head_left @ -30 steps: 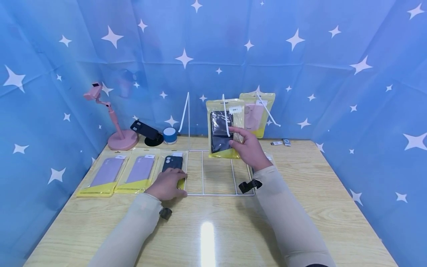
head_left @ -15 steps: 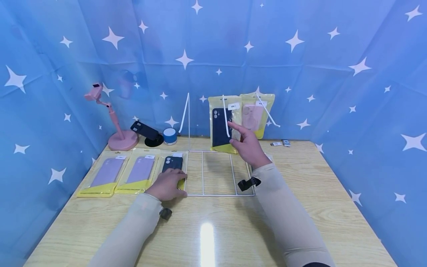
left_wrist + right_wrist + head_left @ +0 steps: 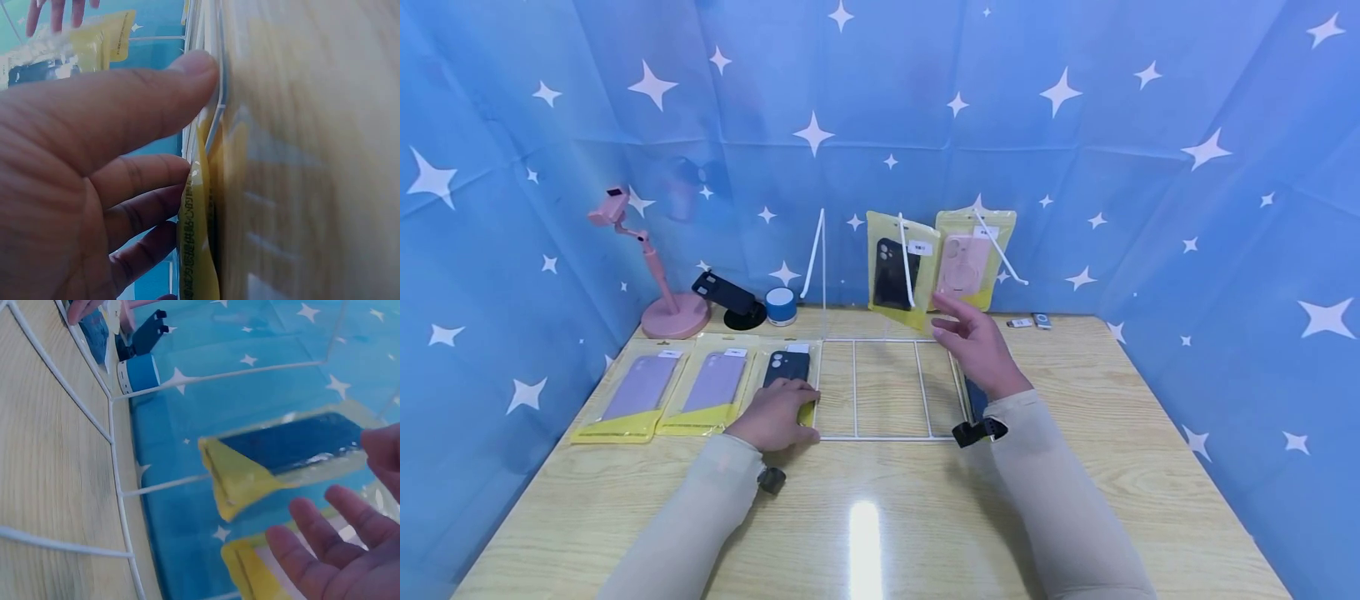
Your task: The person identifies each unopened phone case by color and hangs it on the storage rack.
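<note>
A bagged dark phone case (image 3: 891,275) hangs on the middle white hook (image 3: 907,262) of a wire display rack (image 3: 880,437), its bag tilted. Just right of its lower corner, my right hand (image 3: 977,346) holds nothing, fingers spread and apart from the bag in the right wrist view. A bagged pink phone case (image 3: 964,262) hangs on the right hook (image 3: 1000,246). My left hand (image 3: 777,415) rests over another bagged dark phone case (image 3: 790,363) at the rack's left side. In the left wrist view its thumb lies by the rack wire and its fingers touch the yellow bag (image 3: 199,244).
Two bagged purple phone cases (image 3: 642,385) lie at the left. Behind them stand a pink stand (image 3: 676,315), a black phone holder (image 3: 726,293) and a blue round speaker (image 3: 781,307). The left hook (image 3: 812,254) holds nothing. Two small items (image 3: 1042,321) lie at the back right.
My right hand has let go of the bagged dark phone case and drawn back to the right and down. The bag has slid back along the hook and tilted. My left hand stays put.
</note>
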`<action>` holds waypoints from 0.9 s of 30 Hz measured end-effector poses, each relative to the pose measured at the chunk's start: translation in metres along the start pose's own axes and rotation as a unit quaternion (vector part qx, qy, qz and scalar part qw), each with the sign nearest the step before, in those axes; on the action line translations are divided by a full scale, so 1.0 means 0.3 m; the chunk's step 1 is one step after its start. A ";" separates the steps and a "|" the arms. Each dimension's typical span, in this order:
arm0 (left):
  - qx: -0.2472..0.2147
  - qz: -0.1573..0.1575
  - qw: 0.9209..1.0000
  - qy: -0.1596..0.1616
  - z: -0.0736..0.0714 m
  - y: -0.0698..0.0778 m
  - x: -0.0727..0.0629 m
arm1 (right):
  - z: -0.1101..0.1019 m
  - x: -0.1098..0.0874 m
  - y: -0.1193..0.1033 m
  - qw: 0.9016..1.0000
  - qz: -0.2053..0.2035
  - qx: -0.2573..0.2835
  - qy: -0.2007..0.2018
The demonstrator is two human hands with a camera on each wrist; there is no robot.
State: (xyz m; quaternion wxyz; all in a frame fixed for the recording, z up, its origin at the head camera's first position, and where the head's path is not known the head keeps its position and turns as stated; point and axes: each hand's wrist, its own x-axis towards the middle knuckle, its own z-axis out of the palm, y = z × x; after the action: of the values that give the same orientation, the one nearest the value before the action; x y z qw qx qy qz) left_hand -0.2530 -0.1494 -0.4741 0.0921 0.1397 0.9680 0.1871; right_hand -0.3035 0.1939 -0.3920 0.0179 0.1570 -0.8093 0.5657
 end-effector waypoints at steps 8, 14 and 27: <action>-0.002 0.000 1.000 -0.002 0.003 0.000 0.005 | -0.095 -0.073 0.047 0.999 0.026 0.026 0.040; 0.000 -0.002 1.000 -0.003 0.006 -0.003 0.008 | -0.183 -0.105 0.054 0.996 0.086 -0.008 0.029; 0.008 0.000 1.000 -0.003 0.006 -0.006 0.010 | -0.328 -0.138 0.103 0.988 0.132 -0.076 -0.029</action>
State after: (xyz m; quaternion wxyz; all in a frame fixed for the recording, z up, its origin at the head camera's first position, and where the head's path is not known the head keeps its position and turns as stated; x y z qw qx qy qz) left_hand -0.2559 -0.1494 -0.4769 0.0942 0.1407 0.9692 0.1790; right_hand -0.2873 0.3039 -0.3933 -0.0687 0.0637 -0.8635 0.4955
